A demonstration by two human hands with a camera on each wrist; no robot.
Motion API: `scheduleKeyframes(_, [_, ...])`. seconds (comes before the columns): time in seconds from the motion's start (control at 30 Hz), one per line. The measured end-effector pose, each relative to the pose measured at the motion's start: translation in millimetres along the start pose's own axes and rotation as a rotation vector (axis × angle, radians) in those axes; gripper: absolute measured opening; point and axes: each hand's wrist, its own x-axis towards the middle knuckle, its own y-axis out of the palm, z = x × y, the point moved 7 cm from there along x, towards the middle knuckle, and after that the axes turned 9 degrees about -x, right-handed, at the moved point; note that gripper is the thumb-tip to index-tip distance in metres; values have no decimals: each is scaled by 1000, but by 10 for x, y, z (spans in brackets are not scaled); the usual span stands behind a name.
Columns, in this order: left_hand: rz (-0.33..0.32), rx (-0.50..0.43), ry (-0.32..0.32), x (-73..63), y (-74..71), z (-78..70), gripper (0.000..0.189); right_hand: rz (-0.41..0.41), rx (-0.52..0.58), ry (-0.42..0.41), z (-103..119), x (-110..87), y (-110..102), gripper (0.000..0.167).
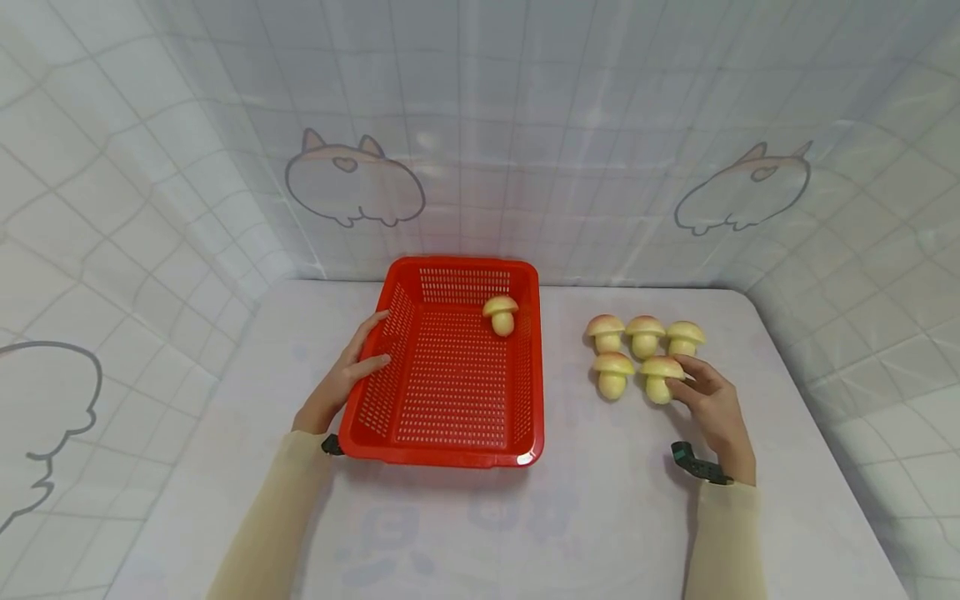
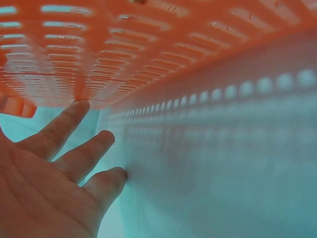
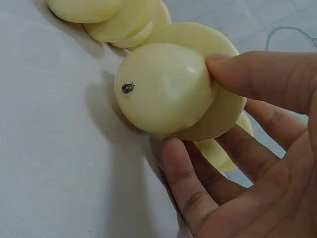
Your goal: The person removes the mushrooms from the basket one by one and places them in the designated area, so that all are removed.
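A red plastic basket with slotted walls stands on the table, and one toy mushroom lies inside near its far right corner. My left hand holds the basket's left rim, its thumb over the edge; in the left wrist view, the other fingers spread below the outer wall. To the right, my right hand pinches a yellow toy mushroom with thumb and fingers at its stem. That mushroom is the front right one of a group, close to the table.
Several more mushrooms stand close by: a back row with a left one, a middle one and a right one, plus a front left one. A tiled, curtain-like sheet rises behind the white table.
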Motion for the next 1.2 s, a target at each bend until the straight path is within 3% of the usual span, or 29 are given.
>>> scheduleKeyframes(0.2, [-4,1,-2,-3,8,-10,72,-26,-13,-9,33,14,23,53])
scheduleKeyframes(0.43, [-14,-5,-10,4,-9,13,72,-7,-148,-12,58,16,57,55])
scheduleKeyframes(1.2, [-25,-6,-24,-15,-11,28,72,33,-174,-10,4,15,91,68])
